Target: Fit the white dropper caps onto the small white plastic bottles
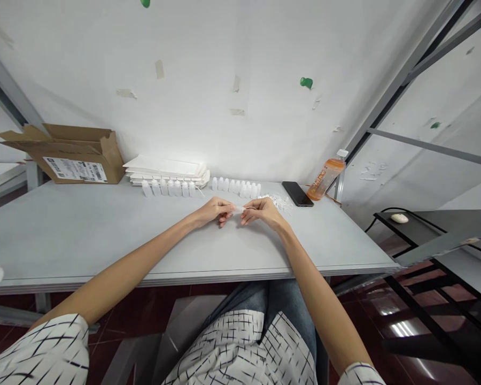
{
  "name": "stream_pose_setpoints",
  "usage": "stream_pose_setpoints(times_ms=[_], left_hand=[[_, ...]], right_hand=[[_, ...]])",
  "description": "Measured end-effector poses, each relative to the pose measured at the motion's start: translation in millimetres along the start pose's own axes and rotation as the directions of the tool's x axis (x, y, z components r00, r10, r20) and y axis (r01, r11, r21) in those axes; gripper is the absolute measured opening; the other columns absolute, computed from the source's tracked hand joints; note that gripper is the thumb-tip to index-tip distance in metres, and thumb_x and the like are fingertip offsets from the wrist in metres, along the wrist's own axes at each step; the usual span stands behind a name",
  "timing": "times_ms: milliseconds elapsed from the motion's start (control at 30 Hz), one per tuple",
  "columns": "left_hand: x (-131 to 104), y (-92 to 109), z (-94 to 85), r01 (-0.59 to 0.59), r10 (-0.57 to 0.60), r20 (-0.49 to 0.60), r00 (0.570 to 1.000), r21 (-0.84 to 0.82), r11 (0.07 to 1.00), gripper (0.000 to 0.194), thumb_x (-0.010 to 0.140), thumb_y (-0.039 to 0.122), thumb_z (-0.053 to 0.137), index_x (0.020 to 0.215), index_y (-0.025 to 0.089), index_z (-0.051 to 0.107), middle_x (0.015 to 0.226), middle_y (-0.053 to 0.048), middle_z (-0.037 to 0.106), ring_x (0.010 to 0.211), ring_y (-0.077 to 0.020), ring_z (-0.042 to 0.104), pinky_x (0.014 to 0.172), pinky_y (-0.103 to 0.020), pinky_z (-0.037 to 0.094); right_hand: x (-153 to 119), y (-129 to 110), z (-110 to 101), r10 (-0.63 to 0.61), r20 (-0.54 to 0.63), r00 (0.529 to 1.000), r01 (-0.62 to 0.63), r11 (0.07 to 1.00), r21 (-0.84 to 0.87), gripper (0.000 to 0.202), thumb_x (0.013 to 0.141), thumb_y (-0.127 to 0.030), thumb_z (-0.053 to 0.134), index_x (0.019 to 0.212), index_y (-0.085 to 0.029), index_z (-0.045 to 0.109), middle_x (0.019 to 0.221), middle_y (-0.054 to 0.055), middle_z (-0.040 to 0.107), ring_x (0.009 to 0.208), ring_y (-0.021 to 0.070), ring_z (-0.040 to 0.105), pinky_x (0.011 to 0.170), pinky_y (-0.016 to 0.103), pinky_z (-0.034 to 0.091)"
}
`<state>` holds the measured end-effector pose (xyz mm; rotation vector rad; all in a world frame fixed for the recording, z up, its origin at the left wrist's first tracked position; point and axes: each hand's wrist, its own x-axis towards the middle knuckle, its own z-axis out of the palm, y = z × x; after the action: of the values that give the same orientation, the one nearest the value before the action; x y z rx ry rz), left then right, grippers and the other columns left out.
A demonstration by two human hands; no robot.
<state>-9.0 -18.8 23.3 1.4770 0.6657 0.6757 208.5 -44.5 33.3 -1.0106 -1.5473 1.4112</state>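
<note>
Over the middle of the grey table, a small translucent white plastic bottle (238,210) lies sideways between my two hands. My left hand (215,210) pinches its left end between thumb and fingers. At the other end, my right hand (263,210) is closed, with a thin white strip (250,208) showing along its fingertips. Whether the strip is joined to the bottle I cannot tell. Just beyond my right hand lies a heap of small white pieces (279,202). Similar small bottles stand upright in a left group (170,187) and a middle group (236,186).
Behind the left bottles lies a stack of white sheets (168,167). An open cardboard box (74,158) stands at the back left. To the right are a black phone (297,193) and a leaning bottle of orange drink (325,178). A white wall (208,123) closes off the back.
</note>
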Motion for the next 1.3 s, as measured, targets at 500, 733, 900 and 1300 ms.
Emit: stream_pose_setpoints(times_ms=[500,733,900,1300], left_hand=[[-0.8,1.5,0.3,0.022,-0.023,0.018,1.000,0.011,1.000,0.038,0.077,0.045,0.077,0.065,0.011,0.062,0.059,0.001,0.046,0.044,-0.0052,0.039,0.039,-0.022,0.041],[-1.4,1.5,-0.7,0.020,-0.022,0.038,0.999,0.041,0.999,0.036,0.081,0.042,0.073,0.068,0.010,0.062,0.061,0.002,0.047,0.044,-0.0049,0.041,0.041,-0.022,0.044],[-0.2,0.4,-1.2,0.028,-0.030,0.044,0.999,0.036,0.999,0.035,0.081,0.042,0.073,0.070,0.010,0.064,0.061,0.001,0.047,0.044,-0.0050,0.040,0.041,-0.022,0.044],[-0.5,0.0,-1.1,0.003,-0.005,0.054,0.999,0.045,0.999,0.038,0.081,0.045,0.073,0.070,0.010,0.063,0.062,0.002,0.047,0.044,-0.0049,0.041,0.041,-0.022,0.044]], right_hand=[[-0.4,-1.6,-0.1,0.051,0.046,0.998,-0.051,0.999,0.003,0.024,0.060,-0.024,0.083,0.077,-0.010,0.072,0.069,0.009,0.074,0.061,0.0239,0.074,0.061,0.034,0.062],[-3.0,-6.0,1.1,0.075,0.053,0.996,-0.076,0.997,0.013,0.025,0.057,-0.022,0.084,0.076,-0.010,0.072,0.070,0.009,0.075,0.062,0.0234,0.074,0.062,0.032,0.062],[-3.7,-5.8,-0.5,0.095,0.050,0.994,-0.095,0.995,-0.002,0.028,0.058,-0.024,0.085,0.079,-0.009,0.074,0.073,0.011,0.075,0.066,0.0252,0.075,0.065,0.034,0.062],[-1.6,-4.5,1.3,0.046,0.045,0.998,-0.045,0.998,-0.034,0.019,0.062,-0.022,0.078,0.075,-0.012,0.069,0.067,0.006,0.072,0.057,0.0220,0.072,0.059,0.033,0.061]])
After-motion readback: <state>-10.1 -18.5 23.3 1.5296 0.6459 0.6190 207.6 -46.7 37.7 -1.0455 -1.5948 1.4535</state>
